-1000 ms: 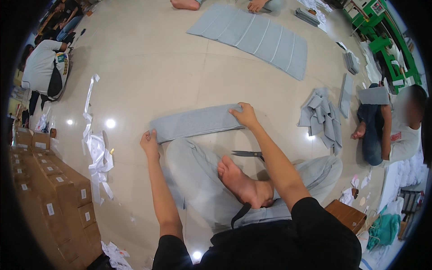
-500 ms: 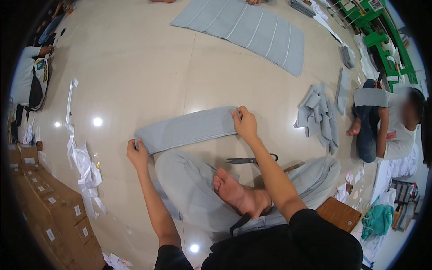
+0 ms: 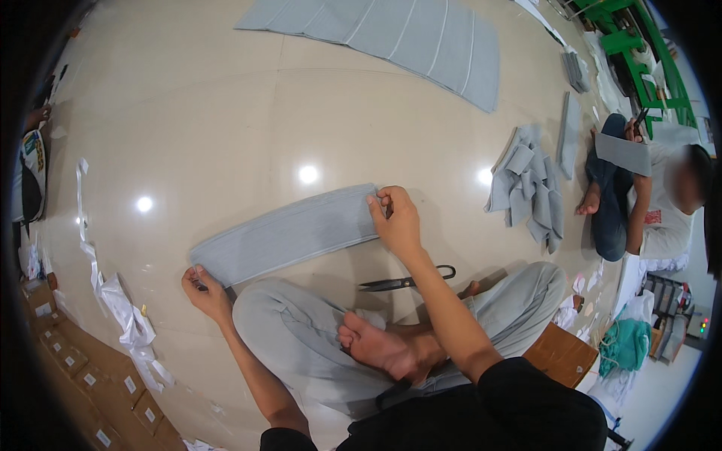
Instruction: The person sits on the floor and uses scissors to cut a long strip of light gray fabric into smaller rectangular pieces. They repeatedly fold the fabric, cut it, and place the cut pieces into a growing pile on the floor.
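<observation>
A long grey folded strip of fabric (image 3: 286, 229) stretches between my two hands, low over the tiled floor in front of my crossed legs. My left hand (image 3: 204, 292) pinches its near left corner, fingers curled. At the far right end my right hand (image 3: 396, 218) grips the other corner between thumb and fingers. Between that forearm and my knee lies a pair of black scissors (image 3: 391, 284), beyond my bare foot.
A wide grey cloth with white lines (image 3: 391, 41) lies ahead. Right of it are crumpled grey pieces (image 3: 530, 177) and a seated person (image 3: 662, 199) holding grey fabric. Cardboard boxes (image 3: 83, 376) and white ribbon scraps (image 3: 124, 308) are at left.
My view has shifted, so the surroundings sit differently in the picture. Both hands still hold the strip, which slants more, its left end lower and nearer to me.
</observation>
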Available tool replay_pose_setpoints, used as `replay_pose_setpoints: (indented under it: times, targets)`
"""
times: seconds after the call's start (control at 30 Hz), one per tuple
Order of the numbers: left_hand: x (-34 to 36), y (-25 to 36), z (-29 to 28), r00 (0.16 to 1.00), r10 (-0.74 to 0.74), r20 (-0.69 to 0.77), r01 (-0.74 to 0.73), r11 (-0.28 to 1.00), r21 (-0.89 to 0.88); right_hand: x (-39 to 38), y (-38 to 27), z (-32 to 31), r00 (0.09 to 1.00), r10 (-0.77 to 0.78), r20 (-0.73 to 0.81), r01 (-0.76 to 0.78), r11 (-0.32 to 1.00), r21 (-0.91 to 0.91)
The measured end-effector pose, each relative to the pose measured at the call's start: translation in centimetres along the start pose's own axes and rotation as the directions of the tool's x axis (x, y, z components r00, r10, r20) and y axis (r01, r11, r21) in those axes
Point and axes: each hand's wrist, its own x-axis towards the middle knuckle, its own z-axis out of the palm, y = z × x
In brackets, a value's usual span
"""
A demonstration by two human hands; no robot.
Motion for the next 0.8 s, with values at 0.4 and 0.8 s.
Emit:
replay_pose_setpoints:
  times: [0.4,0.8]
  targets:
    - [0.1,0.9,1.2,0.976,0.212,-0.050,-0.201,0.965,0.169,6.7,0.9,-4.2,0.867,-0.179,0.465,0.135,0.983,0.126]
    - [-0.7,2.1,1.8,0.996,0.086,-0.039,-0.078,0.984,0.162,7.1,2.6,-3.4,0.905,0.080,0.418,-0.212,0.936,0.281]
